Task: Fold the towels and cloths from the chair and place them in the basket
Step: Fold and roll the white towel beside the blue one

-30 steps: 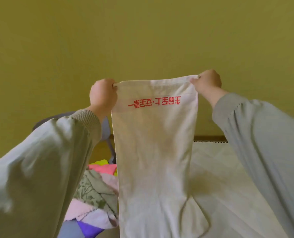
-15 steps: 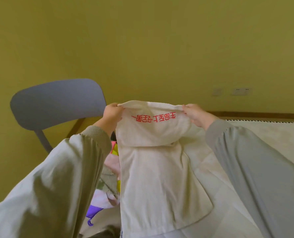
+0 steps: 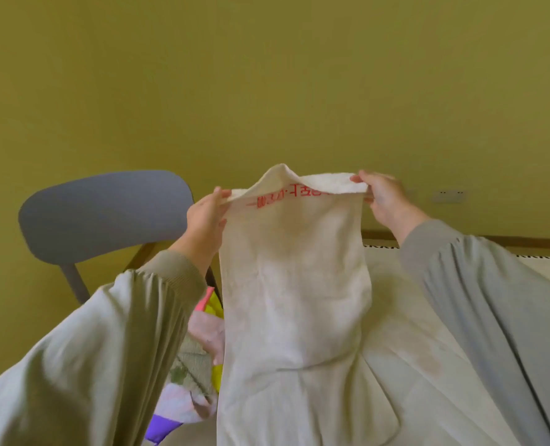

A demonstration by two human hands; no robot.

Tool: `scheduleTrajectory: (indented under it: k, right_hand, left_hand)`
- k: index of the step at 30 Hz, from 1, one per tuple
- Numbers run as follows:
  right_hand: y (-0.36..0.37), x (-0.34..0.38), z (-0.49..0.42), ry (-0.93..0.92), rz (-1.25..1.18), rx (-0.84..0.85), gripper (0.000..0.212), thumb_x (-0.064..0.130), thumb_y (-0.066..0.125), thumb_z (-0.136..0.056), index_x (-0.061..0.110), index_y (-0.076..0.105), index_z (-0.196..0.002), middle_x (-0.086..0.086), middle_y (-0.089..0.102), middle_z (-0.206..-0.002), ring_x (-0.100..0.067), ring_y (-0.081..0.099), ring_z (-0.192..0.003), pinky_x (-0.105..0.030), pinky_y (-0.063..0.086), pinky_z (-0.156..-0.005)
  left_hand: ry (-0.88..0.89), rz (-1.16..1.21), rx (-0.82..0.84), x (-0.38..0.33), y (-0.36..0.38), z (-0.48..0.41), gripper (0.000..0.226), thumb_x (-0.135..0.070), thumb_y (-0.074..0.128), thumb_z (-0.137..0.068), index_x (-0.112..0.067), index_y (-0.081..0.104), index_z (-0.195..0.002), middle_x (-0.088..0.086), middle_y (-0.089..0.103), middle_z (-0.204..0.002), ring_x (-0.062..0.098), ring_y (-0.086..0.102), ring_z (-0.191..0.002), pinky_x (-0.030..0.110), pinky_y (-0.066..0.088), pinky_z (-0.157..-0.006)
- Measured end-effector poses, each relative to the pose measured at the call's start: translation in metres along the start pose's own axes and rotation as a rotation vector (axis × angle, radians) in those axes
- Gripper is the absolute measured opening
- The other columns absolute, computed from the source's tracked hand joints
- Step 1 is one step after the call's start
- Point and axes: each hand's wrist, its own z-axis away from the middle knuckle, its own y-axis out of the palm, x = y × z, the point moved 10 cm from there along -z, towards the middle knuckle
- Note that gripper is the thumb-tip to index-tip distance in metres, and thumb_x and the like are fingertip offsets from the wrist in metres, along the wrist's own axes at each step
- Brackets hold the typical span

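As top hem slackens and curls over, vs taut 1 sec ago, left hand (image 3: pixel 206 214) & right hand (image 3: pixel 383 197) each pinch upper corner of white towel (image 3: pixel 293 284), lower half draped on pale surface (image 3: pixel 428 349) beside chair (image 3: pixel 106 214). Fold prob. starting; basket not in view.

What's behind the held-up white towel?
Coloured cloths peek out past its left edge, a pale covered surface past its right. The towel, pinched by the left hand and right hand, hides whatever lies directly behind.
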Motion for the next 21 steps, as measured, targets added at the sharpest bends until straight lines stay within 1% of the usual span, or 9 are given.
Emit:
scheduleTrajectory:
  k: [2, 4, 9, 11, 12, 14, 15, 18, 21]
  right_hand:
    - [-0.015, -0.036, 0.015, 0.063, -0.023, 0.003, 0.021, 0.010, 0.057, -0.092, 0.015, 0.065, -0.074, -0.001, 0.065, -0.087, -0.016, 0.059, -0.081, -0.024, 0.045, -0.071]
    - [-0.034, -0.078, 0.035, 0.137, -0.027, -0.013, 0.020, 0.003, 0.054, -0.091, 0.013, 0.064, -0.076, -0.002, 0.062, -0.085, -0.017, 0.057, -0.079, -0.023, 0.044, -0.067]
    - [-0.082, -0.173, 0.086, 0.291, -0.033, -0.094, 0.022, -0.008, 0.046, -0.090, 0.004, 0.064, -0.093, -0.009, 0.061, -0.095, -0.024, 0.058, -0.082, -0.029, 0.047, -0.068]
    - [-0.087, -0.197, 0.105, 0.340, -0.142, -0.085, 0.024, -0.009, 0.042, -0.090, 0.003, 0.063, -0.089, -0.011, 0.059, -0.093, -0.022, 0.058, -0.078, -0.030, 0.048, -0.069]
    - [-0.086, -0.207, 0.116, 0.365, -0.211, -0.066, 0.025, -0.009, 0.040, -0.089, 0.003, 0.061, -0.088, -0.012, 0.058, -0.091, -0.022, 0.057, -0.078, -0.030, 0.048, -0.070]
    - [-0.082, -0.226, 0.137, 0.411, -0.299, 0.004, 0.026, -0.008, 0.035, -0.090, 0.005, 0.057, -0.089, -0.012, 0.057, -0.084, -0.021, 0.056, -0.077, -0.031, 0.047, -0.071]
    - [-0.080, -0.238, 0.148, 0.439, -0.295, 0.043, 0.026, -0.008, 0.034, -0.091, 0.006, 0.055, -0.089, -0.010, 0.055, -0.079, -0.020, 0.054, -0.075, -0.031, 0.046, -0.069]
    - [-0.095, -0.288, 0.182, 0.543, -0.083, 0.092, 0.025, -0.009, 0.037, -0.091, 0.007, 0.055, -0.084, -0.011, 0.056, -0.081, -0.021, 0.056, -0.075, -0.033, 0.047, -0.064]
    - [-0.120, -0.317, 0.198, 0.561, 0.228, 0.032, 0.024, -0.007, 0.048, -0.088, 0.011, 0.056, -0.076, -0.008, 0.053, -0.080, -0.022, 0.056, -0.066, -0.030, 0.047, -0.057]
  left_hand:
    - [-0.078, 0.041, -0.029, 0.036, -0.016, 0.013, 0.007, -0.009, 0.059, -0.091, -0.008, 0.064, -0.096, 0.010, 0.065, -0.109, 0.022, 0.063, -0.102, 0.032, 0.048, -0.094]
    - [-0.152, 0.076, -0.052, 0.075, -0.033, 0.029, 0.014, 0.001, 0.056, -0.089, -0.005, 0.062, -0.099, 0.014, 0.062, -0.109, 0.026, 0.062, -0.101, 0.034, 0.051, -0.092]
    - [-0.249, 0.123, -0.123, 0.156, -0.074, 0.069, 0.035, 0.003, 0.042, -0.091, -0.004, 0.055, -0.123, 0.013, 0.054, -0.106, 0.024, 0.059, -0.093, 0.028, 0.051, -0.068]
    - [-0.279, 0.195, -0.091, 0.178, -0.077, 0.088, 0.043, 0.008, 0.035, -0.088, -0.001, 0.053, -0.125, 0.014, 0.055, -0.108, 0.023, 0.059, -0.089, 0.026, 0.052, -0.063]
    - [-0.283, 0.192, -0.068, 0.186, -0.080, 0.098, 0.042, 0.010, 0.034, -0.087, 0.000, 0.053, -0.123, 0.013, 0.056, -0.101, 0.019, 0.059, -0.085, 0.021, 0.052, -0.060]
    - [-0.337, 0.107, -0.062, 0.200, -0.089, 0.121, 0.031, 0.010, 0.038, -0.090, -0.004, 0.056, -0.112, 0.003, 0.051, -0.081, 0.013, 0.055, -0.070, 0.007, 0.045, -0.053]
    - [-0.337, 0.055, -0.059, 0.210, -0.098, 0.129, 0.032, 0.009, 0.038, -0.091, -0.007, 0.059, -0.109, -0.001, 0.048, -0.075, 0.012, 0.053, -0.066, 0.007, 0.043, -0.053]
    - [-0.508, -0.154, 0.028, 0.260, -0.127, 0.148, 0.046, 0.009, 0.026, -0.088, -0.010, 0.062, -0.110, 0.001, 0.046, -0.063, 0.009, 0.043, -0.058, 0.019, 0.044, -0.062]
    - [-0.598, -0.458, 0.047, 0.279, -0.155, 0.155, 0.027, 0.006, 0.036, -0.093, -0.003, 0.062, -0.095, 0.006, 0.047, -0.070, 0.016, 0.047, -0.062, 0.025, 0.052, -0.053]
